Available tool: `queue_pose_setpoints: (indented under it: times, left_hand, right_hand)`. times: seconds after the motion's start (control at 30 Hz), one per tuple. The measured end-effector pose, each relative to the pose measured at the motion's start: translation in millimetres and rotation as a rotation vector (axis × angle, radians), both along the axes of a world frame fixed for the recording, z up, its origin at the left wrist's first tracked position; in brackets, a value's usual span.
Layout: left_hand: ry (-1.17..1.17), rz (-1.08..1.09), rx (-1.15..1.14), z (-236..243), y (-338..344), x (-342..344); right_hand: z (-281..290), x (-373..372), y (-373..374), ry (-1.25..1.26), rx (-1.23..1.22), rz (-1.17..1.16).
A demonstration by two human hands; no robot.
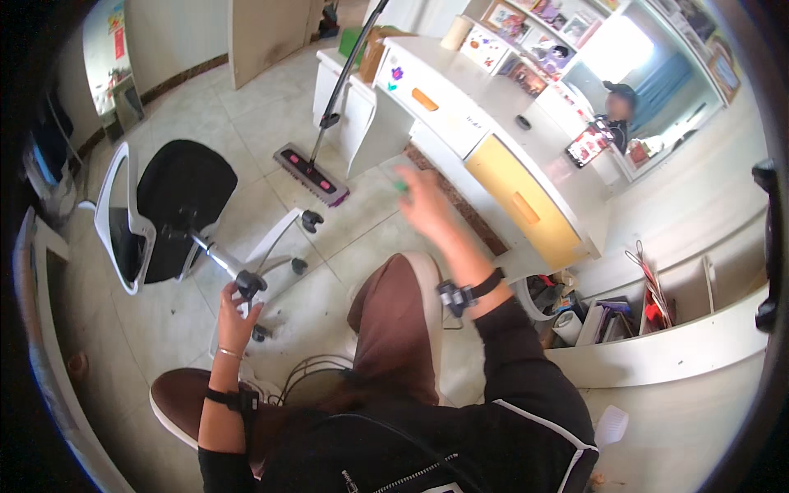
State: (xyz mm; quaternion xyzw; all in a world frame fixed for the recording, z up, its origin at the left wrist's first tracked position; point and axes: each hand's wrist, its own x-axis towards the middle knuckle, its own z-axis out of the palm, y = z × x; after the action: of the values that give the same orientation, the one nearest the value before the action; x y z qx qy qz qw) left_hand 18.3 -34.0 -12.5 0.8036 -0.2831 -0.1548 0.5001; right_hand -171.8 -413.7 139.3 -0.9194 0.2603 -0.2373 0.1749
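A swivel chair (185, 182) with a black seat and white frame lies tipped over on the left, its wheeled base toward me. My left hand (237, 319) is closed around the end of a base leg, at a black caster (251, 283). Other casters (311, 221) point toward the right. My right hand (426, 205) is raised over the floor beside the desk, apart from the chair. Its fingers are bent around a small green thing (401, 186), mostly hidden and too small to name.
A flat mop (311, 174) stands on the tiled floor beyond the chair. The white desk (448, 74) with a yellow drawer front (522, 197) runs along the right, below a mirror. Low shelving (657, 353) holds odds and ends. Dark cables (316, 366) lie between my legs.
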Motion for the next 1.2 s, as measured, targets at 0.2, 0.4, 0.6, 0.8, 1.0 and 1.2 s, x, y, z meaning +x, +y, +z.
queue_pose_setpoints:
  times: [0.2, 0.4, 0.6, 0.8, 1.0, 1.2]
  left_hand:
    - [-0.159, -0.056, 0.175, -4, 21, 16]
    - [-0.173, -0.067, 0.222, 32, 56, 25]
    - [-0.279, 0.047, 0.275, 76, 66, 41]
    - [-0.224, 0.431, -0.104, 82, 65, 77]
    - [-0.01, 0.542, -0.073, 61, 78, 86]
    - [0.441, 0.658, 0.275, 75, 69, 109]
  right_hand:
    - [101, -107, -154, 0.075, -0.388, -0.683]
    - [108, -136, -195, 0.27, -0.547, -0.711]
    - [106, -49, -61, -0.303, -0.143, -0.091]
    - [46, 93, 139, -0.318, -0.007, 0.75]
    - [-4, 182, 187, -0.158, 0.528, 0.66]
    - [-67, 216, 149, -0.039, 0.643, 0.579]
